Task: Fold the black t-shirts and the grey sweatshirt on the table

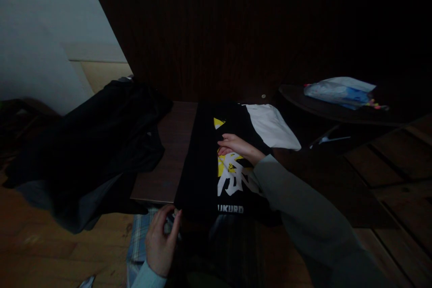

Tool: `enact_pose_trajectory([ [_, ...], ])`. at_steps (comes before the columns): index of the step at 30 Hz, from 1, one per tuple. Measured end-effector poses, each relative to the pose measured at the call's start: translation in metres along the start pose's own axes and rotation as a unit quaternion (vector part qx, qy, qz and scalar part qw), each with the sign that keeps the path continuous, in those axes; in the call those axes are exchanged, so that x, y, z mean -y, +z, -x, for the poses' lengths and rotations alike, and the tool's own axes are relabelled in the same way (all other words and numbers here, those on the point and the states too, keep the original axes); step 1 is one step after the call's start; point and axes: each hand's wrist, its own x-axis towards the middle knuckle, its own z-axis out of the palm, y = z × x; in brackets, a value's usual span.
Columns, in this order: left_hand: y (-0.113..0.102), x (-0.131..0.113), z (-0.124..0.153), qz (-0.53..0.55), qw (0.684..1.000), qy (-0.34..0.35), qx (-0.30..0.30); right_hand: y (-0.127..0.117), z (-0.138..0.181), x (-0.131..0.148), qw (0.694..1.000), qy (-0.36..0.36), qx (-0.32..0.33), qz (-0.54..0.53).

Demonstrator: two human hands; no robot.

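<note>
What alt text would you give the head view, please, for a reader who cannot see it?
In dim light, a person's right hand lies flat on a folded black T-shirt with a yellow and white print, while the left hand pinches its near corner. It lies on a wooden table, dark clothes heaped to the left.

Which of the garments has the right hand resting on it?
The black T-shirt with the yellow and white print. The white garment beside it and the dark heap at the left have no hand on them.
</note>
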Motion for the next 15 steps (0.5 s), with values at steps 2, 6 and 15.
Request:
enact_pose_trajectory([
  [2, 0.003, 0.001, -0.001, 0.032, 0.998, -0.049, 0.015, 0.0, 0.0, 0.0, 1.0, -0.004, 0.005, 0.0],
  [6, 0.01, 0.003, -0.004, 0.139, 0.97, -0.188, 0.064, 0.0, 0.0, 0.001, 1.0, -0.007, 0.014, 0.001],
  [15, 0.01, 0.0, -0.001, 0.392, 0.838, -0.34, 0.166, 0.0, 0.001, 0.001, 1.0, -0.008, 0.012, 0.017],
])
